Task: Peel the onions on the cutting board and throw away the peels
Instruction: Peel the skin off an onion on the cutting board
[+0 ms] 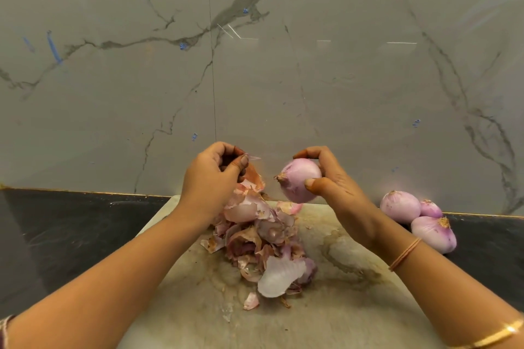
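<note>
Two bare forearms reach forward from the lower corners and meet above the far end of the cutting board (326, 317), both wrists raised so that the hands hang clear of it. The left hand (211, 176) is curled into a loose fist, thumb pressed against the bent fingers, pinching a thin strip of papery skin (253, 158) that sticks out toward the right. The right hand (333, 183) is cupped around a peeled pale-purple onion (300, 180), thumb on its near side and fingertips arched over its top, the root end pointing left toward the other hand. The two hands are near each other but not touching. A thin band (405, 253) circles the right wrist, and a gold bangle (493, 336) sits lower on that forearm.

Directly below the hands, a heap of onion peels (263, 238) lies on the board, running from its far edge toward the middle, with one broad whitish layer (279, 276) at the near end and a small scrap (251, 301) just beyond that. The board's surface is stained and scuffed. Off the board's right side, three peeled onions (419, 218) rest together on the dark counter (71, 224), against the veined marble wall (255, 65) that rises behind the board.
</note>
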`<act>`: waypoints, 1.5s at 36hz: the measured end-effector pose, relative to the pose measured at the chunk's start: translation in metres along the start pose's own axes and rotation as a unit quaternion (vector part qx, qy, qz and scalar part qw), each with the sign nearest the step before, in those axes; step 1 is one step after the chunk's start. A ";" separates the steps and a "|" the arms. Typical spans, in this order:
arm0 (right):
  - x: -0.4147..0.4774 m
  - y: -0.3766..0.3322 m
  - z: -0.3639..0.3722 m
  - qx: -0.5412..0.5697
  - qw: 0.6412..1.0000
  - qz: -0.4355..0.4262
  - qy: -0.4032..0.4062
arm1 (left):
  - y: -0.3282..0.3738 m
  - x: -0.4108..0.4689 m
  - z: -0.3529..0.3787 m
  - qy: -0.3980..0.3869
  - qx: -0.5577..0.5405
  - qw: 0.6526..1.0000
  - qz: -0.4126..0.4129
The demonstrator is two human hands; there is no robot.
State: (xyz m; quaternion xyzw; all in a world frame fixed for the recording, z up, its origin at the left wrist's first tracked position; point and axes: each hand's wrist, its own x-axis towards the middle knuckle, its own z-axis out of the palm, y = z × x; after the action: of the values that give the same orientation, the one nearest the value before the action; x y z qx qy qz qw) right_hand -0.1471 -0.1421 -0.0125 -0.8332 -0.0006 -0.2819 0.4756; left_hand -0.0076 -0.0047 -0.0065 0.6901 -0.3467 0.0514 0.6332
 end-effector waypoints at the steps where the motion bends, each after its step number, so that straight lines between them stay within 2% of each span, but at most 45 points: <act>1: 0.002 0.001 0.000 0.011 1.000 0.008 0.004 | 0.000 0.000 -0.002 0.000 0.005 1.000 0.005; 5: 0.007 0.002 0.001 0.111 0.990 0.082 0.029 | 0.008 -0.008 -0.002 -0.048 0.028 0.998 0.032; 8: 0.002 0.000 0.000 0.182 0.977 0.106 0.018 | 0.015 -0.016 0.003 -0.071 0.050 0.993 0.074; 12: -0.001 -0.002 -0.002 0.255 0.958 0.128 0.025 | 0.021 -0.021 0.005 -0.076 0.007 0.993 0.093; 17: -0.001 -0.002 -0.002 0.243 0.960 0.142 0.002 | 0.026 -0.023 0.007 -0.125 -0.048 0.987 0.088; 20: 0.000 0.000 -0.001 0.237 0.961 0.143 -0.012 | 0.027 -0.024 0.011 -0.130 -0.065 0.985 0.094; 27: 0.000 -0.003 0.004 0.187 0.972 0.138 -0.034 | 0.021 -0.021 0.011 -0.137 -0.025 0.984 0.113; 36: 0.000 -0.007 0.000 0.221 0.964 0.142 -0.046 | 0.026 -0.027 0.015 -0.167 0.000 0.977 0.135; 40: -0.001 -0.006 -0.002 0.237 0.960 0.141 -0.053 | 0.026 -0.028 0.015 -0.178 -0.016 0.977 0.113; 46: -0.002 -0.006 -0.003 0.262 0.953 0.136 -0.066 | 0.031 -0.030 0.018 -0.204 -0.118 0.972 0.015; 54: -0.004 -0.006 -0.008 0.291 0.942 0.138 -0.094 | 0.033 -0.032 0.020 -0.225 -0.199 0.952 -0.054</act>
State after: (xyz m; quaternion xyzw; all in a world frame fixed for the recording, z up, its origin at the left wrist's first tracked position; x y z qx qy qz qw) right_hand -0.1559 -0.1444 -0.0063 -0.6729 -0.0119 -0.1213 0.7296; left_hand -0.0569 -0.0078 0.0010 0.5617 -0.4457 -0.2094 0.6648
